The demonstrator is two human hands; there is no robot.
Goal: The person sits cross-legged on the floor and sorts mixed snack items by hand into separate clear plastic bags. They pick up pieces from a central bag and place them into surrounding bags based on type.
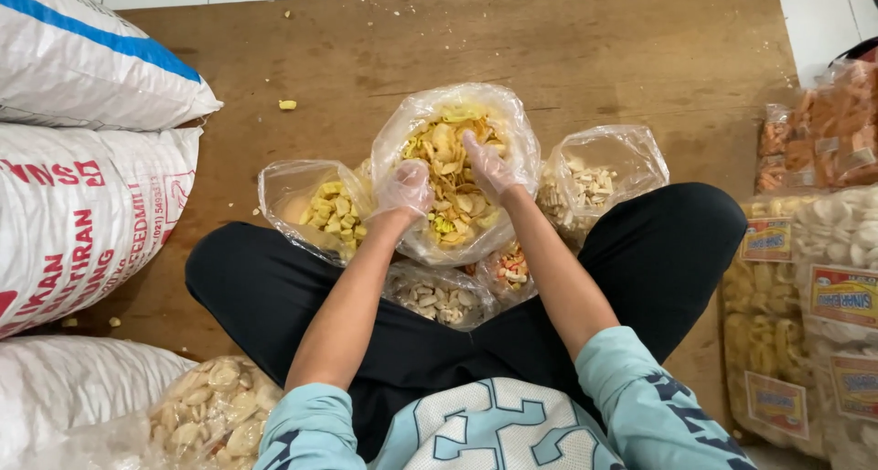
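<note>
A large clear plastic bag (512,122) of mixed yellow and pale crackers stands open on the wooden floor between my knees. My left hand (404,188), in a thin clear glove, is closed at the bag's left rim. My right hand (487,166), also gloved, reaches into the bag with fingers spread over the crackers. Around it sit smaller open bags: yellow cube crackers (331,209) on the left, pale curled crackers (596,182) on the right, white pieces (437,298) near my lap, and coloured pieces (508,271) beside them.
Big white woven sacks (82,205) are stacked on the left, with a bag of pale round crackers (215,411) below them. Labelled packs of crackers (805,287) line the right side. Crumbs (287,105) lie on the wooden board (594,49); white tiles show beyond.
</note>
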